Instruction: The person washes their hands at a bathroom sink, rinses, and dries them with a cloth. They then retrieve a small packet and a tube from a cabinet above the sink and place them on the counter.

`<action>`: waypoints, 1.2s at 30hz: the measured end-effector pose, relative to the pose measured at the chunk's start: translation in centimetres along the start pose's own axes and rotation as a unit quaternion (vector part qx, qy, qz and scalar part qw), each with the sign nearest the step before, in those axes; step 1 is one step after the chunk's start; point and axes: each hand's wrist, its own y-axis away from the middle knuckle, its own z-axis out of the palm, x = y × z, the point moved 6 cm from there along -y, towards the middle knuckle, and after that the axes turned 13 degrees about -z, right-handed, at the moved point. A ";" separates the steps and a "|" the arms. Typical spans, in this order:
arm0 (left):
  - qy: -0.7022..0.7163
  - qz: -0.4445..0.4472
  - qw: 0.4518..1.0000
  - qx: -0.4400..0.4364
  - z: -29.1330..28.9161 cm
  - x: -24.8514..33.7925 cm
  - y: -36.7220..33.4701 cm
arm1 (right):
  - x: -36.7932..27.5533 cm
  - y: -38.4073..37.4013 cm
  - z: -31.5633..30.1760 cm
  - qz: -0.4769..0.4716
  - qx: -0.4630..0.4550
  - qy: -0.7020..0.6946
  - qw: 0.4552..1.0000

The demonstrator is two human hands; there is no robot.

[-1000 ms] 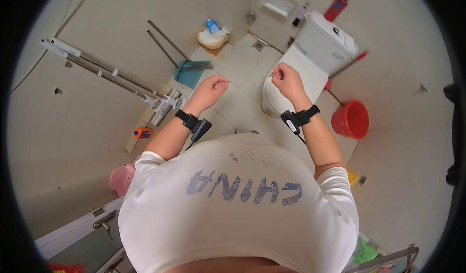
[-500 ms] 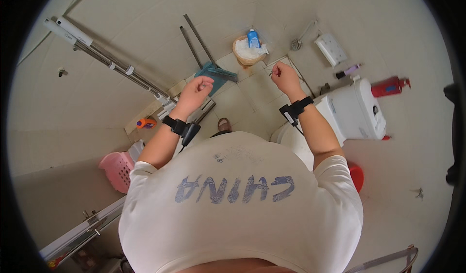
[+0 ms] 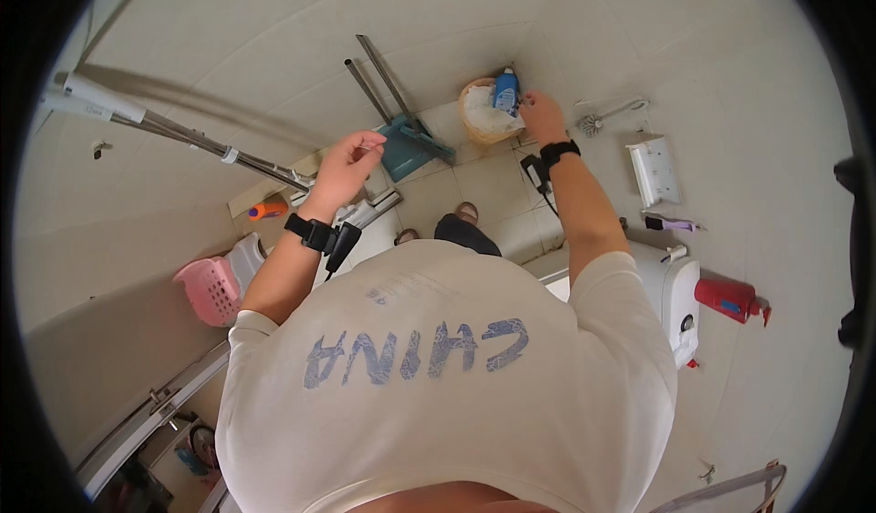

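Observation:
My right hand (image 3: 544, 117) reaches forward beside the waste bin (image 3: 489, 135), its fingers curled into a pinch. Whatever sits in that pinch is too small to make out. White paper or lining (image 3: 481, 105) fills the bin, and a blue bottle (image 3: 506, 92) stands in its top, close to my right fingertips. My left hand (image 3: 345, 174) hovers before the teal dustpan (image 3: 404, 151), thumb and fingers bent together. Something thin and pale may lie between them, but I cannot tell what. Black bands with small boxes circle both wrists.
Mop poles (image 3: 182, 133) lean along the left wall, near an orange bottle (image 3: 268, 211) and a pink basket (image 3: 212, 291). At the right are a toilet brush (image 3: 591, 125), a white wall holder (image 3: 653, 172), a white toilet tank (image 3: 671, 299) and a red pump bottle (image 3: 726, 298).
My right hand has moved forward to the bin's right side. My left hand has shifted slightly left. The view has turned, and more of my feet and dark trouser leg shows.

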 end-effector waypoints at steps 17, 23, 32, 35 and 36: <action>-0.019 0.032 0.997 -0.071 4.1 3.3 -9.0 | 9.2 7.4 -0.3 0.117 -0.006 -0.058 0.991; -0.125 0.098 0.975 -0.157 4.2 4.2 -8.5 | 5.3 18.6 -0.5 0.200 0.070 -0.054 0.976; -0.165 0.095 0.941 -0.279 4.2 -1.3 -5.8 | -5.2 35.0 2.8 0.335 0.105 -0.025 0.936; -0.184 0.096 0.914 -0.349 6.5 -2.7 -3.8 | -7.4 39.5 2.5 0.392 0.137 -0.038 0.909; -0.198 0.099 0.904 -0.366 7.5 -3.1 -2.9 | -8.1 40.9 2.3 0.398 0.140 -0.034 0.906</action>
